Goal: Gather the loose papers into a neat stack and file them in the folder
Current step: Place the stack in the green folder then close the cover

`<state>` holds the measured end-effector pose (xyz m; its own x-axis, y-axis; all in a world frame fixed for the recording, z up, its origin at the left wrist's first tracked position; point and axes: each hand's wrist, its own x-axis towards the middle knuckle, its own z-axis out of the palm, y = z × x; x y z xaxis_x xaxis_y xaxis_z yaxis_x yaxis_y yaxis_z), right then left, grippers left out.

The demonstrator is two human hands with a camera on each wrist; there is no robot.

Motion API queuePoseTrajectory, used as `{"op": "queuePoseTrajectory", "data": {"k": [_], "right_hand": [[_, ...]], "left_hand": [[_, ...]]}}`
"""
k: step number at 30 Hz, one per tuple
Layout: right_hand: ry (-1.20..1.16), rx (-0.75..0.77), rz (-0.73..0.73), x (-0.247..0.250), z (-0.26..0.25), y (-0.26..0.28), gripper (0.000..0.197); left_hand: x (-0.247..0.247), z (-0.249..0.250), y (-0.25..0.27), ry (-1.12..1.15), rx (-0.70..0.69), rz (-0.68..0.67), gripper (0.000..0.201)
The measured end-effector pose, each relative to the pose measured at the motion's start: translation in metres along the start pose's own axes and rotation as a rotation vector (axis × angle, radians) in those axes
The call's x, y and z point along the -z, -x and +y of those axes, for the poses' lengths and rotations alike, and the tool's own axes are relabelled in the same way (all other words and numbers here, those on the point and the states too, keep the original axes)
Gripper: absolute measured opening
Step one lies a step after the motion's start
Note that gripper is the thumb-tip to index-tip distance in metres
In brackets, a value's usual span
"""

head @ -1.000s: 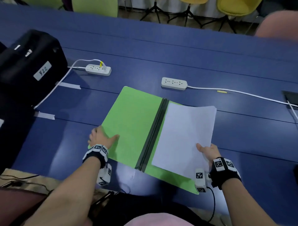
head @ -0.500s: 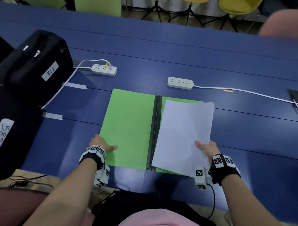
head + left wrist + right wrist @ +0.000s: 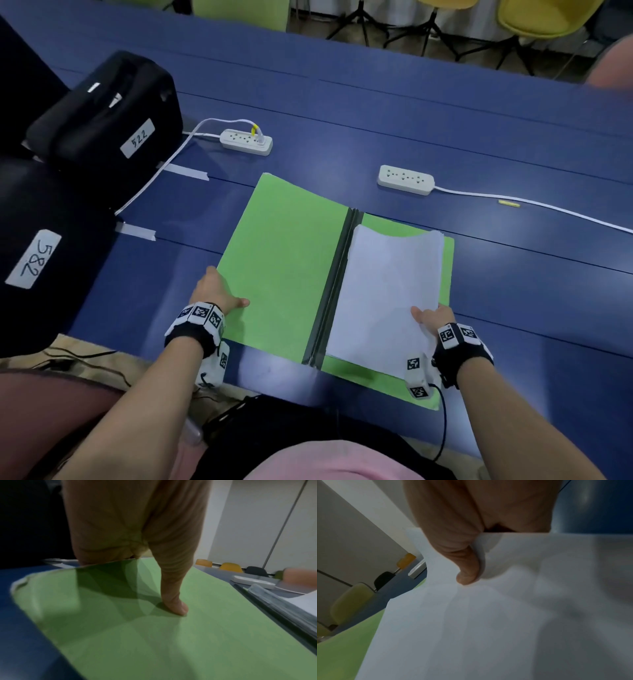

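The green card folder [image 3: 284, 260] lay open and flat near the front edge of the blue table [image 3: 411, 113], a dark spine strip running down its middle; its surface was matt and smooth, the left flap's far corner slightly worn. The stack of white papers [image 3: 387, 294] rested on the right flap, just beside the spine, its far edge bowed upward; the sheets were thin, plain and roughly squared. The left hand [image 3: 214, 291] pinched the outer edge of the left flap, thumb pressed on top; the left wrist view showed the thumb tip flat on the green card and the flap edge lifted against the palm, the fingers beneath hidden. The right hand [image 3: 432, 317] pinched the stack's near right corner; the right wrist view showed the thumb on top and the paper curving under it, a detail the head view only hinted at; the fingers below were hidden. Two white plastic power strips [image 3: 406, 180] lay farther back on the table; black cases [image 3: 102, 113] with handwritten labels stood at the left edge, partly cut off.
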<state>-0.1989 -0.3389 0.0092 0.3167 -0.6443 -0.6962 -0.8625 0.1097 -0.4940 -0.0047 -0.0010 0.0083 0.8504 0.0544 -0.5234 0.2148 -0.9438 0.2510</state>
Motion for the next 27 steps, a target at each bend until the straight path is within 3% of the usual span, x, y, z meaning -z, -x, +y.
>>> {"op": "queuePoseTrajectory", "data": {"k": [7, 11, 13, 16, 19, 22, 24, 27], "right_hand": [[0.004, -0.004, 0.144, -0.012, 0.006, -0.005, 0.045], [0.044, 0.005, 0.169, -0.012, 0.006, -0.002, 0.041], [0.063, 0.02, 0.195, -0.01, 0.007, -0.001, 0.046], [0.055, 0.045, 0.239, -0.008, 0.018, -0.001, 0.074], [0.163, 0.084, 0.356, -0.008, 0.024, 0.003, 0.101], [0.139, 0.243, 0.465, -0.011, 0.0, 0.014, 0.093], [-0.088, 0.443, 0.352, -0.015, -0.028, 0.035, 0.078], [-0.278, 0.636, 0.021, -0.022, -0.064, 0.088, 0.056]], "left_hand": [[0.024, 0.015, 0.019, 0.161, -0.014, 0.037, 0.067], [0.042, 0.028, 0.039, 0.152, -0.094, -0.042, 0.059], [0.051, 0.032, 0.05, 0.143, -0.166, -0.09, 0.064], [0.058, 0.039, 0.07, 0.165, -0.305, -0.183, 0.092], [0.064, 0.05, 0.094, 0.184, -0.458, -0.245, 0.085], [0.075, 0.061, 0.114, 0.251, -0.562, -0.334, 0.095], [0.079, 0.068, 0.127, 0.341, -0.561, -0.465, 0.08], [0.075, 0.081, 0.144, 0.409, -0.582, -0.612, 0.073]]}}
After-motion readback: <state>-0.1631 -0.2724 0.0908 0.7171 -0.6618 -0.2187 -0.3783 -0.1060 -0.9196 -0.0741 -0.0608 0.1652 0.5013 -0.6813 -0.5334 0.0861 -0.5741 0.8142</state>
